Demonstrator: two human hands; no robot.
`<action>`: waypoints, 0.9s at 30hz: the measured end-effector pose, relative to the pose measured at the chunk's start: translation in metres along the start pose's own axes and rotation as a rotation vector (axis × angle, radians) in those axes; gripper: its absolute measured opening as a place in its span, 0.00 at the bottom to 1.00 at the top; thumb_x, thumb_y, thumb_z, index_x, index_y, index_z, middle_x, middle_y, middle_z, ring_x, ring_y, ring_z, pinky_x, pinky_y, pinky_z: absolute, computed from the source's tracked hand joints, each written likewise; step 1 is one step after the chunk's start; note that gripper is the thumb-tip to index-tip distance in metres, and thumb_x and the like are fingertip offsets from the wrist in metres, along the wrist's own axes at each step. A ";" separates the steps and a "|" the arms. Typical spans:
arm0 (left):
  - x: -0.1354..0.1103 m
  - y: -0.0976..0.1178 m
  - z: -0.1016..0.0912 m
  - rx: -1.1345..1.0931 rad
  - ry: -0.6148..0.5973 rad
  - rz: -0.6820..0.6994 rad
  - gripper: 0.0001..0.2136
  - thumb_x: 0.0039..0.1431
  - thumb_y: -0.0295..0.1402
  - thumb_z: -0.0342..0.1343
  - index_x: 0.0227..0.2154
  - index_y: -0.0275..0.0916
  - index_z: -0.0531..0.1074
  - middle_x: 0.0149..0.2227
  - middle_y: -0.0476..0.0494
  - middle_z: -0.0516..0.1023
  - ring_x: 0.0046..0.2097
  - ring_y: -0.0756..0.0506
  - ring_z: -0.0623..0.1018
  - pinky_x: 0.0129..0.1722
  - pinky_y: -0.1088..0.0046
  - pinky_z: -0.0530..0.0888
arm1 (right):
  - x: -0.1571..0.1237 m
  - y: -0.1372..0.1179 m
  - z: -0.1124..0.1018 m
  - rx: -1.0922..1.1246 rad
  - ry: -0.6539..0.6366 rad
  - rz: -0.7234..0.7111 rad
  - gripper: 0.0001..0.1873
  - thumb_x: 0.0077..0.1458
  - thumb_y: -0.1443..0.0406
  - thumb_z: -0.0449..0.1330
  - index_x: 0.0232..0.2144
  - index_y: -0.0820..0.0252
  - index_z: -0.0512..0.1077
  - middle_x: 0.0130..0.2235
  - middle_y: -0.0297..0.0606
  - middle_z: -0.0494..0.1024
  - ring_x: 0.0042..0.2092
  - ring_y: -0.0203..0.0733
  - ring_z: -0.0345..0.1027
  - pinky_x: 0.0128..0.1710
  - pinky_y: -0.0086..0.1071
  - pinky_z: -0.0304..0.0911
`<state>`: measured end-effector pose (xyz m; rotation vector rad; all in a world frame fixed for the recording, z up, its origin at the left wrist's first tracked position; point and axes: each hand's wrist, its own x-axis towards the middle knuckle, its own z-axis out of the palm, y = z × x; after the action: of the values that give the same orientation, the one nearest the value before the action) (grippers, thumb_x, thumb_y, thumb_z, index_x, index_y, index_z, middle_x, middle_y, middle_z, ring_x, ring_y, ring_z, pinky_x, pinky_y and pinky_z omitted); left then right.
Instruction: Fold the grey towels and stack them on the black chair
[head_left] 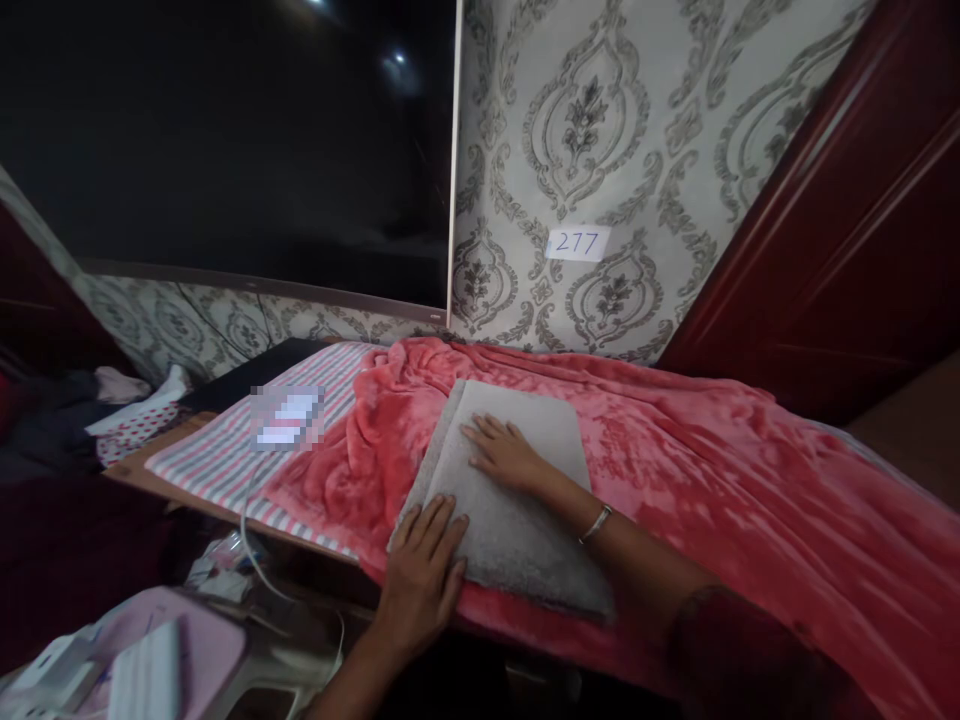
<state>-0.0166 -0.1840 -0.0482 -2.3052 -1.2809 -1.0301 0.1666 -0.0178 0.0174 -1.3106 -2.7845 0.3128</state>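
A folded grey cloth [525,530] lies on a pink fleece blanket [712,480] spread over a table. My left hand [424,570] rests flat at the cloth's near left edge, fingers stretched out over cloth and blanket. My right hand [506,452] lies palm down on the middle of the grey cloth, fingers apart and pointing left. A metal bangle [598,523] is on my right wrist. Neither hand holds anything.
A striped cloth [225,455] covers the table's left part, with a blurred object [287,417] and a white cable [255,560] on it. A dark screen [225,150] hangs on the patterned wall. A paper label "277" [577,243] is stuck there. Dark red wood [847,220] stands at right.
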 end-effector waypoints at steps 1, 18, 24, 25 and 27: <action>0.000 -0.001 -0.002 -0.036 -0.008 -0.028 0.20 0.63 0.27 0.52 0.58 0.41 0.70 0.62 0.38 0.72 0.65 0.40 0.68 0.63 0.54 0.67 | -0.008 -0.001 0.001 0.017 0.002 -0.011 0.35 0.67 0.53 0.53 0.72 0.52 0.51 0.73 0.46 0.43 0.73 0.56 0.36 0.68 0.58 0.40; 0.052 -0.060 -0.017 -0.976 -0.211 -0.977 0.49 0.42 0.51 0.69 0.67 0.39 0.58 0.61 0.29 0.72 0.59 0.31 0.75 0.54 0.52 0.76 | -0.046 -0.008 0.023 0.753 0.371 0.177 0.29 0.62 0.66 0.51 0.65 0.59 0.65 0.63 0.44 0.70 0.61 0.45 0.67 0.61 0.44 0.64; 0.053 -0.046 -0.011 -0.990 -0.135 -0.930 0.45 0.47 0.48 0.64 0.67 0.37 0.57 0.69 0.30 0.59 0.67 0.32 0.66 0.60 0.54 0.73 | -0.025 -0.025 0.007 0.590 0.345 0.233 0.29 0.63 0.62 0.51 0.66 0.61 0.64 0.60 0.47 0.73 0.58 0.47 0.71 0.57 0.42 0.67; 0.054 -0.044 -0.010 -0.977 -0.112 -0.912 0.43 0.49 0.47 0.63 0.67 0.36 0.57 0.68 0.30 0.60 0.67 0.33 0.66 0.60 0.54 0.72 | -0.021 -0.029 0.001 0.551 0.329 0.246 0.30 0.64 0.60 0.52 0.66 0.62 0.63 0.60 0.48 0.73 0.58 0.48 0.71 0.57 0.41 0.66; 0.059 -0.039 -0.009 -0.926 -0.050 -0.831 0.38 0.50 0.44 0.62 0.64 0.37 0.62 0.66 0.33 0.65 0.66 0.35 0.67 0.61 0.55 0.71 | -0.013 -0.038 -0.013 0.443 0.249 0.297 0.34 0.65 0.54 0.51 0.67 0.66 0.60 0.60 0.52 0.73 0.59 0.51 0.70 0.58 0.41 0.65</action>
<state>-0.0330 -0.1316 -0.0029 -2.3375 -2.2072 -2.2209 0.1480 -0.0493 0.0386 -1.5127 -2.1510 0.6796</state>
